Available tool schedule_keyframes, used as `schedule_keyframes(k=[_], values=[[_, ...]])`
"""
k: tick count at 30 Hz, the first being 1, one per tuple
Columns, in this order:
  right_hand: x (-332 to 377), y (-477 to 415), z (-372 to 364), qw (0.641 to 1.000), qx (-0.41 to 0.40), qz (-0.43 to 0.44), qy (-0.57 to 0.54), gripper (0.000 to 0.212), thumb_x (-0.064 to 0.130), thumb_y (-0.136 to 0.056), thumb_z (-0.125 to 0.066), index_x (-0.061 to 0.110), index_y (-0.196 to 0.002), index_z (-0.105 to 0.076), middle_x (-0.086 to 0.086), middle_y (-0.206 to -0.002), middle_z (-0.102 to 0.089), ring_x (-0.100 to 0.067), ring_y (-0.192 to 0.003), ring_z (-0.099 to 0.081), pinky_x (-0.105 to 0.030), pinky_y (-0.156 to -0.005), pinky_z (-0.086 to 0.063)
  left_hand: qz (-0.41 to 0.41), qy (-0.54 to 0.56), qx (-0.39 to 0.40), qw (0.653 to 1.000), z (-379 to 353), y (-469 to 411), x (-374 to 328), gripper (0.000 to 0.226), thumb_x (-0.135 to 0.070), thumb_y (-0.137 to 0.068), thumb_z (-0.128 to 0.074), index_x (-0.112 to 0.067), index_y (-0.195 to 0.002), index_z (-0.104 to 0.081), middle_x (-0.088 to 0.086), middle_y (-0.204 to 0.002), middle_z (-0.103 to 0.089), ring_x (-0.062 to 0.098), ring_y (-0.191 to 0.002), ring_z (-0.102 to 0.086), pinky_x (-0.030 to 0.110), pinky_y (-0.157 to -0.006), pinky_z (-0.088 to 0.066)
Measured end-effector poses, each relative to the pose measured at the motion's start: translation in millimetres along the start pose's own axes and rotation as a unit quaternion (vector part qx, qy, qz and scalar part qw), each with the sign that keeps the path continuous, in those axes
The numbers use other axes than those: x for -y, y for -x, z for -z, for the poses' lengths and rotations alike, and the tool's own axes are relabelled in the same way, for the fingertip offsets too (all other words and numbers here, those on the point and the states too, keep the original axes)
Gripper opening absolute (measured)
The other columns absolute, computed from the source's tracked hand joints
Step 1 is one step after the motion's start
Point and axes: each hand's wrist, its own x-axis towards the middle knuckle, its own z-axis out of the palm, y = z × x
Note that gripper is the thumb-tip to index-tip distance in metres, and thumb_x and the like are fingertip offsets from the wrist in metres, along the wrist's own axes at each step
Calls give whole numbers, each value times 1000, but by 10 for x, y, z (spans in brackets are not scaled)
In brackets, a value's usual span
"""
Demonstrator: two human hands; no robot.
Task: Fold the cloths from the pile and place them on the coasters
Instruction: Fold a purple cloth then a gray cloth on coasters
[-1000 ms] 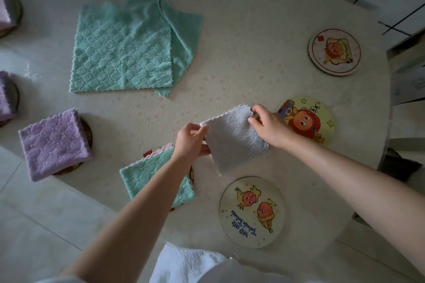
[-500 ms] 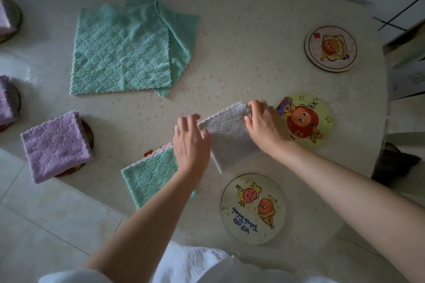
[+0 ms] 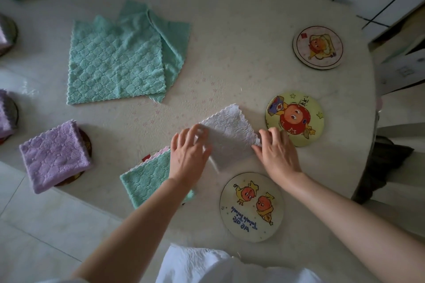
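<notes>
A small pale grey cloth [image 3: 230,133] lies folded on the round table [image 3: 241,30], between the coasters. My left hand [image 3: 187,156] rests palm down on its left edge, fingers over the fabric. My right hand [image 3: 277,154] holds its right edge with the fingertips. The pile of flat teal cloths [image 3: 115,64] lies further back to the left. Three picture coasters are bare: one near me [image 3: 251,207], one right of the cloth [image 3: 294,119], one at the far right [image 3: 317,47].
A folded teal cloth [image 3: 147,179] sits on a coaster by my left wrist. A folded purple cloth [image 3: 55,156] covers another coaster at the table's left edge. More folded cloths on coasters [image 3: 5,112] show at the left border. The floor lies below.
The grey cloth came down from my raised hands onto the table. My left hand turned palm down onto its left edge; my right hand slid from the far corner to the right edge.
</notes>
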Motion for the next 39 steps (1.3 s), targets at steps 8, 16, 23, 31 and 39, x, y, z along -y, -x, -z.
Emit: schedule_keyframes(k=[8,16,23,31,39], values=[[211,13,51,987,49,-130,-80,19,20,-88,-62,7,-99,-53,-12,-107,-49,-30,-96,-49,-35,-69,-49,120,63,38,990,161,-399,0,21,-20,-89,-58,-9,-106,-58,8,-111,-59,26,-104,-49,36,-88,-41],[284,-38,220,927,89,-228,-285,18,23,-96,-48,7,-103,-48,-8,-96,-57,-28,-87,-57,-31,-64,-40,240,130,168,947,257,-616,4,23,-19,-77,-65,-8,-98,-62,13,-98,-64,31,-93,-57,41,-81,-53],[140,284,406,840,59,-312,-441,21,25,-92,-57,13,-109,-51,1,-97,-59,-18,-83,-62,-31,-71,-53,237,276,195,911,510,-497,-115,20,-18,-78,-70,-10,-94,-63,6,-82,-60,23,-78,-58,33,-68,-52],[-93,1339,272,811,52,-323,-485,16,26,-87,-64,15,-96,-57,-3,-90,-68,-22,-78,-67,-42,-78,-56,323,514,163,778,385,362,-521,22,4,-75,-73,-9,-89,-62,10,-82,-64,24,-77,-65,32,-69,-60],[-53,1868,-94,814,66,-334,-470,12,24,-85,-66,17,-89,-57,-3,-83,-67,-27,-79,-66,-42,-78,-54,346,470,105,805,63,942,-693,19,1,-76,-72,-14,-85,-65,12,-89,-70,29,-85,-69,40,-74,-59]])
